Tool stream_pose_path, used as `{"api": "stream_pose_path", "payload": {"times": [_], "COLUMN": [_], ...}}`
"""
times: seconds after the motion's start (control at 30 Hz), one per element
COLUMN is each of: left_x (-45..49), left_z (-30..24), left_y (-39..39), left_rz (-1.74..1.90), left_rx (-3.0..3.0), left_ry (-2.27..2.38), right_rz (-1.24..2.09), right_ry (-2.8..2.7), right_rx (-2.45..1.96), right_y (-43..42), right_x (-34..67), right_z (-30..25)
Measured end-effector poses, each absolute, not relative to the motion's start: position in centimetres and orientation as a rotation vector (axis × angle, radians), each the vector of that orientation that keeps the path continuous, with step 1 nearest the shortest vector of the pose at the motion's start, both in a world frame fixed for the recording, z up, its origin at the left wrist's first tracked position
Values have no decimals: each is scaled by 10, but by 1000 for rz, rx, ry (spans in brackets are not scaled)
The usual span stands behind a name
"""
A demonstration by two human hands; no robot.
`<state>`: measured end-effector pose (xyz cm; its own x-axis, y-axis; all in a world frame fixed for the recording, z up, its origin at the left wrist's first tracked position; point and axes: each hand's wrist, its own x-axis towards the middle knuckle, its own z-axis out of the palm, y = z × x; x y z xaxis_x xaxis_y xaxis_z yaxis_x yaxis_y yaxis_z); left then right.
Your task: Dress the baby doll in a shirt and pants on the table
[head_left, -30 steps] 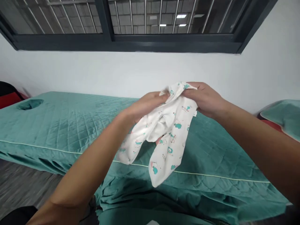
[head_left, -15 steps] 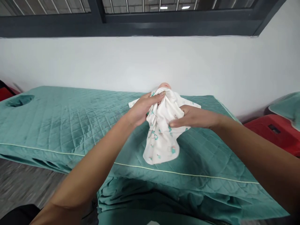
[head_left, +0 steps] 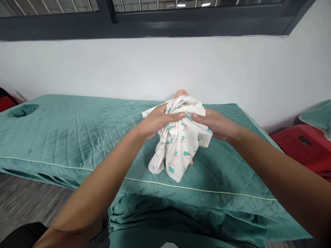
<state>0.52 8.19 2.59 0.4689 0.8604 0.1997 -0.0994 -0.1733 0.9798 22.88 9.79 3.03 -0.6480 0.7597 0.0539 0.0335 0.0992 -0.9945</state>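
A white baby garment (head_left: 178,144) with green and pink prints drapes over a baby doll, whose head top (head_left: 181,93) shows at the far side near the wall. My left hand (head_left: 160,119) grips the garment from the left, thumb on top of the cloth. From the right, my right hand (head_left: 214,122) pinches it too, its thumb close to the left one. The fingers of both hands are largely under the cloth. One sleeve stretches out flat at the left. A small bit of the doll's limb peeks out below the garment's right edge.
The doll lies on a green quilted massage bed (head_left: 77,137) with a face hole (head_left: 23,110) at its left end. Behind it stands a white wall (head_left: 116,69) under a dark window frame (head_left: 181,27). Red chairs (head_left: 302,144) flank the bed; a green cushion (head_left: 318,115) rests at the right.
My right hand has moved up and toward my left hand, gathering the cloth. The garment's lower part has swung left and spread, and the right sleeve is now covered.
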Motion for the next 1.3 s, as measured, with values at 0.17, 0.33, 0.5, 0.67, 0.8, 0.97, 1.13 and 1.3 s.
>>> {"api": "stream_pose_path", "payload": {"times": [0.17, 0.33, 0.5, 0.67, 0.8, 0.97, 1.13, 1.3], "left_x": [16, 17, 17, 27, 42, 61, 73, 78], "left_z": [17, 8, 11, 17, -2, -30, -38, -48], "left_y": [79, 71, 69, 59, 47, 49, 58, 60], "left_rz": [989, 774, 892, 975, 876, 680, 274, 157], "left_rx": [1378, 1308, 1206, 1062, 995, 1310, 2035, 2148], "left_ry": [663, 644, 567, 566, 770, 1078, 1282, 1348], "right_rz": [1575, 1454, 1559, 1801, 1843, 1803, 1563, 1241], "right_ry": [-1993, -1463, -1420, -1756, -1598, -1269, -1370, -1497], "right_rx": [-811, -824, -822, -891, -1056, -1281, -1462, -1525], "right_y": [93, 90, 78, 62, 57, 49, 37, 34], "right_x": [225, 219, 214, 226, 244, 264, 267, 255], "right_z": [26, 36, 51, 42, 14, -45, -98, -110]}}
